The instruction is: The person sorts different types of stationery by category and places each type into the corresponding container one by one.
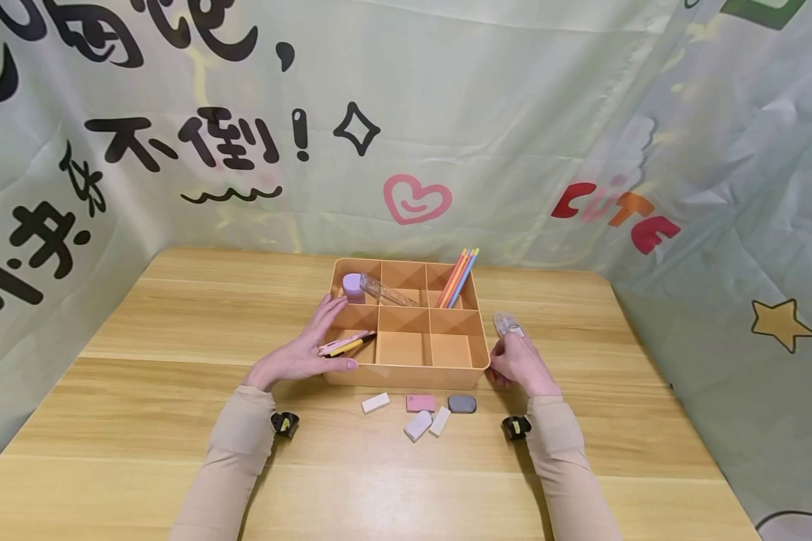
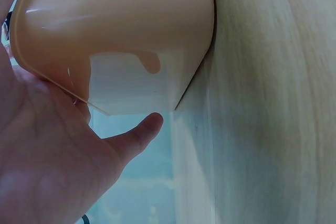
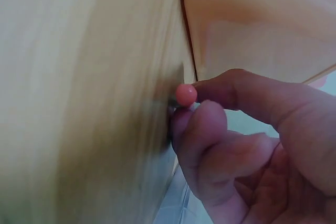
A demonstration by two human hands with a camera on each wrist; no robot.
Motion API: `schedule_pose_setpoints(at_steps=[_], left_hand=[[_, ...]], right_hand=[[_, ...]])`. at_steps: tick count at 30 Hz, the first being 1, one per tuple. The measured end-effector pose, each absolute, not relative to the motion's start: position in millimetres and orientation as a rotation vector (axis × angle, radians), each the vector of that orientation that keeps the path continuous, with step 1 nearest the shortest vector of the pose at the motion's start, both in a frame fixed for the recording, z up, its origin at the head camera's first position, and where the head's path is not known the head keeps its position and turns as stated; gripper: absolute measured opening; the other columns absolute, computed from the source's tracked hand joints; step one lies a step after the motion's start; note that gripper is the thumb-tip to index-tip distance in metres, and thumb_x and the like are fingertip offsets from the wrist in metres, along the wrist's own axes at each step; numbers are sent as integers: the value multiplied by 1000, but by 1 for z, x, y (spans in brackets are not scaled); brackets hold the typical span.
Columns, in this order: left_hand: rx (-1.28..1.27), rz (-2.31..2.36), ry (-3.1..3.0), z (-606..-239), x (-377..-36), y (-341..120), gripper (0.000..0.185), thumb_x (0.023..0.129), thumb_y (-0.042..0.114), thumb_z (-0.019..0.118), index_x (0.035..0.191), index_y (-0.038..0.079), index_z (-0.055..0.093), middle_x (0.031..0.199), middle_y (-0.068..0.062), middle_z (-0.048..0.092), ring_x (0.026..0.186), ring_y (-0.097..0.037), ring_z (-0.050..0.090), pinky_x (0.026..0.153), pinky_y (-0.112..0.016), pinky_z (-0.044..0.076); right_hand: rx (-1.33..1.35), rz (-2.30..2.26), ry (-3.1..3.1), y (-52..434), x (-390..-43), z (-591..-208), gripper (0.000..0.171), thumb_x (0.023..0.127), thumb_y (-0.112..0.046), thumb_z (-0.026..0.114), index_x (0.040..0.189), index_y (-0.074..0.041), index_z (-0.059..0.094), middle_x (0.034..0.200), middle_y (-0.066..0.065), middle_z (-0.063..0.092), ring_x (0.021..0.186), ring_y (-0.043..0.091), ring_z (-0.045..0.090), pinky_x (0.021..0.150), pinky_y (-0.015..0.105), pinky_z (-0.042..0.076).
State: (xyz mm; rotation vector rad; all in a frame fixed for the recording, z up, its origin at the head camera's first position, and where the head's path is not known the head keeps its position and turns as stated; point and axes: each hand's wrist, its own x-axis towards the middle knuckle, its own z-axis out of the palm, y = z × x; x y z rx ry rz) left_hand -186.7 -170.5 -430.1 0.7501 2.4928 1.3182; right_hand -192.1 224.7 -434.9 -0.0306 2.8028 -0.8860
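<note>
An orange tray (image 1: 406, 373) with several compartments stands mid-table. My left hand (image 1: 303, 350) lies flat against its left wall, fingers straight and thumb along the front edge; in the left wrist view the open palm (image 2: 47, 150) sits beside the tray's corner (image 2: 121, 30). A pink and a yellow pen (image 1: 349, 345) lie in the near-left compartment. At the tray's right side my right hand (image 1: 518, 362) holds a small clear item (image 1: 507, 324). The right wrist view shows curled fingers (image 3: 231, 129) pinching a pink bead-like tip (image 3: 186, 94).
Several erasers lie in front of the tray: white (image 1: 375, 403), pink (image 1: 420, 403), grey (image 1: 462, 404), lilac (image 1: 417, 425). The tray's back row holds a purple-capped clear tube (image 1: 362, 285) and coloured sticks (image 1: 459, 278). A printed cloth backdrop (image 1: 406, 150) surrounds the wooden table (image 1: 176, 421).
</note>
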Motion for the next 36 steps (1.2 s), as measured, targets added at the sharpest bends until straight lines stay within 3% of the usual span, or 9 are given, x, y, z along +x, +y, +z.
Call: schedule_pose_setpoints(at_steps=[11,26,36], left_hand=[[718,1317,2492,-429,-186,-170,114,84,41,80,163,15,3,169,-14,-19,157,-33,-17,118,-75,6],[722,1311,2489,-429,-185,-169,113,84,41,80,163,17,3,169,-12,-20,157,-33,-17,117,-76,9],[719,1311,2487,-429,-186,-169,113,84,40,80,164,18,3,169,-13,-19,157,-33,-17,117,-76,9]], right_hand=[[-12,-884,2796,225,-194,-435,17,88,-8,60,74,-3,68,56,4,66,44,11,58,43,25,50],[16,-1088,2864,234,-197,-435,15,87,-10,61,79,-1,68,60,4,68,49,7,61,48,21,50],[-19,-1343,2818,235,-200,-433,14,89,-3,59,96,8,65,82,20,72,60,12,65,57,26,57]])
